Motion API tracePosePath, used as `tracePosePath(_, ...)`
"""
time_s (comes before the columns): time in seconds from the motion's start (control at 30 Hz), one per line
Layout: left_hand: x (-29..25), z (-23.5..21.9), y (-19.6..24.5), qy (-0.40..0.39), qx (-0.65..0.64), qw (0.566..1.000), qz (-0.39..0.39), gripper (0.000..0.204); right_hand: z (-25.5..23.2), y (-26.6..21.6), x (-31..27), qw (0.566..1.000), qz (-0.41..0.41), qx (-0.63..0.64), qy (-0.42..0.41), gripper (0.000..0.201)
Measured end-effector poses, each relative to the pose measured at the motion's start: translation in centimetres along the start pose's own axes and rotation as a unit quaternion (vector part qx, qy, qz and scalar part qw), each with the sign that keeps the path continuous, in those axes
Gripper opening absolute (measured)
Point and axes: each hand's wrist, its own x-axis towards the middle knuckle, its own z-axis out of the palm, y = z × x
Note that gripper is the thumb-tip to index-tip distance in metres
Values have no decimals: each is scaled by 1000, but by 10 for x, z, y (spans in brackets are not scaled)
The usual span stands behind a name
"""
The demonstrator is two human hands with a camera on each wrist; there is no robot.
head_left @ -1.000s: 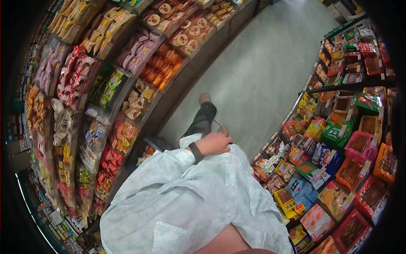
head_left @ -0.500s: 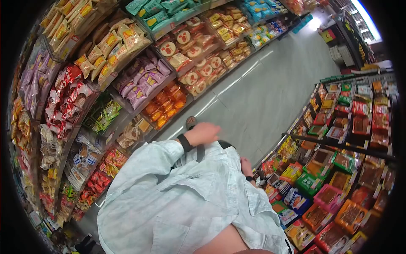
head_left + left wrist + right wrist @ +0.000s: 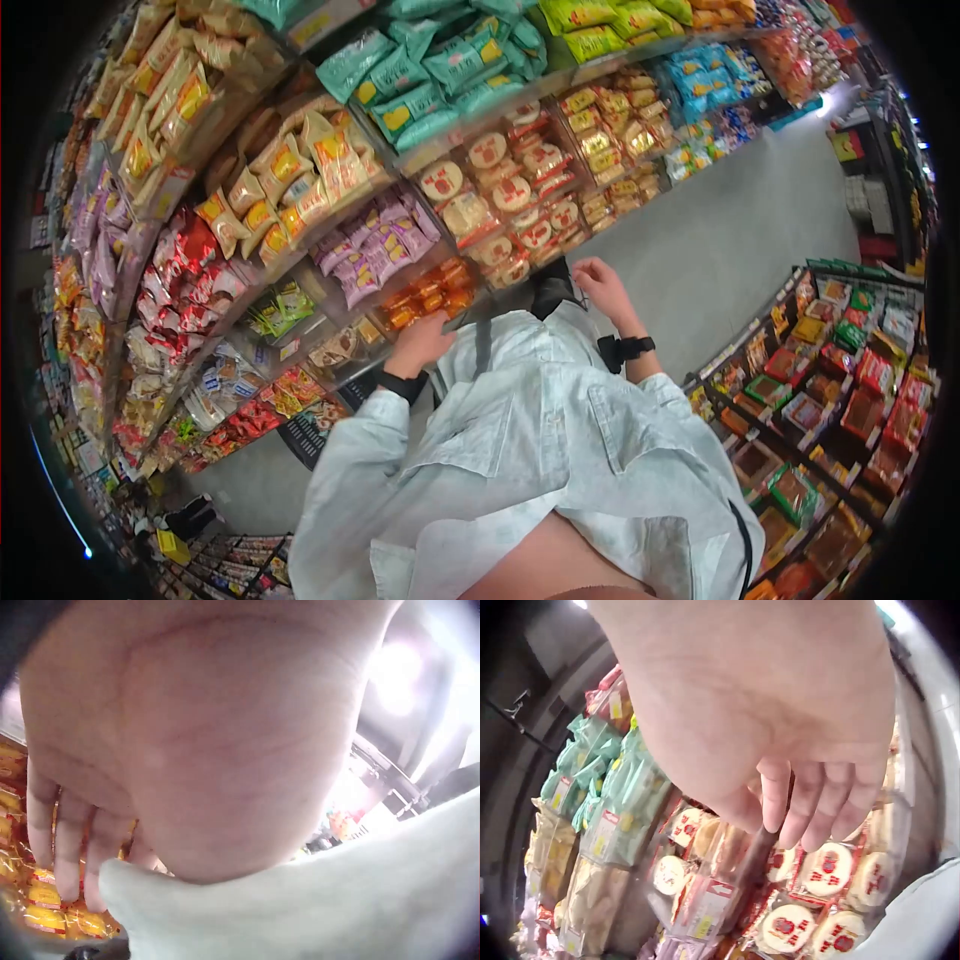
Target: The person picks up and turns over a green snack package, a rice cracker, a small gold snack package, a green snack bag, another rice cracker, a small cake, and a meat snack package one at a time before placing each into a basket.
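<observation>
My left hand (image 3: 420, 345) hangs in front of the shirt's left side, near a bin of orange-wrapped snacks (image 3: 428, 292). Its fingers (image 3: 71, 847) are loosely extended in the left wrist view, with orange and yellow packets (image 3: 45, 919) behind them and nothing held. Further forward, my right hand (image 3: 605, 285) is held out beside the lower shelf, its fingers relaxed and slightly bent. In the right wrist view nothing is in that hand (image 3: 780, 727), and round white cakes with red print (image 3: 829, 868) in clear wrappers lie beyond the fingertips.
Tiered bins hold teal packets (image 3: 450, 65), purple packets (image 3: 375, 245) and cream-coloured packets (image 3: 290, 185) ahead and to the left. A sloped rack of boxed goods (image 3: 850, 420) lines the right side. Grey floor (image 3: 730, 235) runs between them.
The view has turned toward the left shelves, which now fill more of the front. My left hand has shifted left and lower, while my right hand has come forward into full view.
</observation>
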Motion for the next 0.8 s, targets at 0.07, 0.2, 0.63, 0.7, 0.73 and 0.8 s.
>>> tracePosePath(0.07, 11, -8, 23, 22, -44, 998, -30, 48, 0, -35, 47, 997, -42, -61, -29, 26)
tracePosePath(0.2, 34, -29, 100, 76, -170, 980, -68, 47, 8, -103, 116, 983, -111, -42, -140, 44)
tracePosePath(0.63, 84, -101, 209, 213, -259, 936, -106, 49, -8, -163, 188, 945, -138, -101, -278, 46)
tracePosePath(0.7, 88, -105, 205, 216, -264, 933, -115, 59, -28, -173, 176, 953, -121, -76, -268, 39)
tracePosePath(0.73, 92, -109, 204, 216, -265, 932, -116, 64, -39, -176, 170, 957, -113, -63, -258, 36)
tracePosePath(0.8, 101, -124, 216, 195, -261, 942, -83, 85, -58, -176, 159, 962, -112, -20, -249, 30)
